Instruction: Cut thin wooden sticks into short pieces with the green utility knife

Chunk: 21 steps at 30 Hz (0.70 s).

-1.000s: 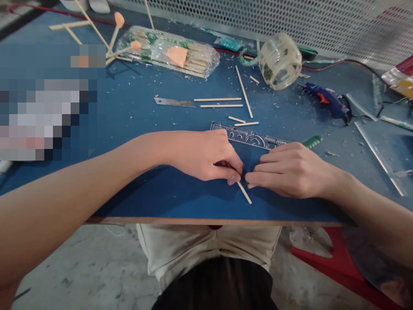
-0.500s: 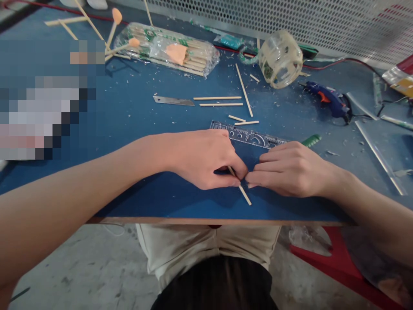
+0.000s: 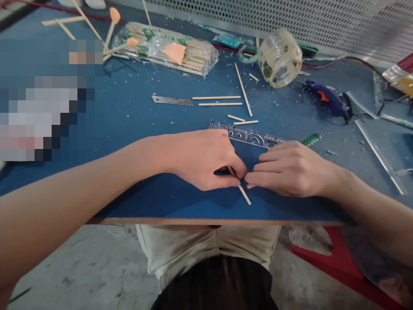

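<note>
Bench (image 3: 129, 122), blue-topped, lay under all of our work, with a perforated metal panel (image 3: 329, 30) along its far side. Near that panel we had a clear-wrapped packet of wooden sticks (image 3: 193, 56). Next in size, by the near edge, our left hand (image 3: 208, 159) pinched a thin wooden stick (image 3: 245, 196) between thumb and forefinger. Our right hand (image 3: 290, 170) was narrow, its fingers curled down just beside the left fingertips; whether they gripped anything we could not tell. Beyond lay a transparent ruler (image 3: 254, 137), partly hidden by the right hand. Off to the right we had a blue glue gun (image 3: 335, 101), and farther left a bare knife blade (image 3: 172, 100), well apart from our fingers. The thin wooden stick slanted toward the bench's near edge, its near end free. We judged the step in hand to be steadying it for close fingertip work; the next move seemed to call for a firm left pinch and small, careful motion from the right. Smallest were two short stick pieces (image 3: 245, 122) beyond the ruler.
</note>
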Each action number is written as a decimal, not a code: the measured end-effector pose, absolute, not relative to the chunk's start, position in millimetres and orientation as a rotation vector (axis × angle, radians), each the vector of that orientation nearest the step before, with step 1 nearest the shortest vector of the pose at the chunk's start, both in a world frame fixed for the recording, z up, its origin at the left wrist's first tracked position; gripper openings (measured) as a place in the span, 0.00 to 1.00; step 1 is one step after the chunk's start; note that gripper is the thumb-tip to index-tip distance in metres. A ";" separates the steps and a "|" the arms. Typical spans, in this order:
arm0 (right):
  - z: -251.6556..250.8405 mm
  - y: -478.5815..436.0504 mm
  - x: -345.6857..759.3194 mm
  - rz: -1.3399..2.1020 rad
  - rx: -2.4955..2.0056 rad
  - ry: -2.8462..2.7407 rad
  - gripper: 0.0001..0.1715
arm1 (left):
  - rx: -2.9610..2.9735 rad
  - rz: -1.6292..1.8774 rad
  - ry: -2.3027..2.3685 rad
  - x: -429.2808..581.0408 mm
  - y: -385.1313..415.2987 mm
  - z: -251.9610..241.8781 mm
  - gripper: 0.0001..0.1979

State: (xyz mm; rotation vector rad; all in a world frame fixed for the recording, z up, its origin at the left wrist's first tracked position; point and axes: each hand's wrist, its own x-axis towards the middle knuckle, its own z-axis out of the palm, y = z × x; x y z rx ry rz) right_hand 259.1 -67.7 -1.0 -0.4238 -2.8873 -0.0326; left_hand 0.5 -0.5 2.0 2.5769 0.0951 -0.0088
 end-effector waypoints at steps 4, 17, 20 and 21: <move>-0.6 -69.5 259.5 -0.030 -0.427 -2.899 0.18 | 2.580 0.008 0.112 1.1 -1.1 1.5 0.11; 4.1 -69.3 256.5 -0.125 -0.368 -2.916 0.18 | 2.568 0.045 0.084 1.4 1.6 -0.9 0.11; 4.4 -66.4 259.6 -0.125 -0.374 -2.918 0.16 | 2.573 0.041 0.079 1.9 1.5 -0.3 0.11; 4.4 -65.8 260.0 -0.124 -0.370 -2.917 0.16 | 2.573 0.043 0.077 2.2 1.4 -0.2 0.11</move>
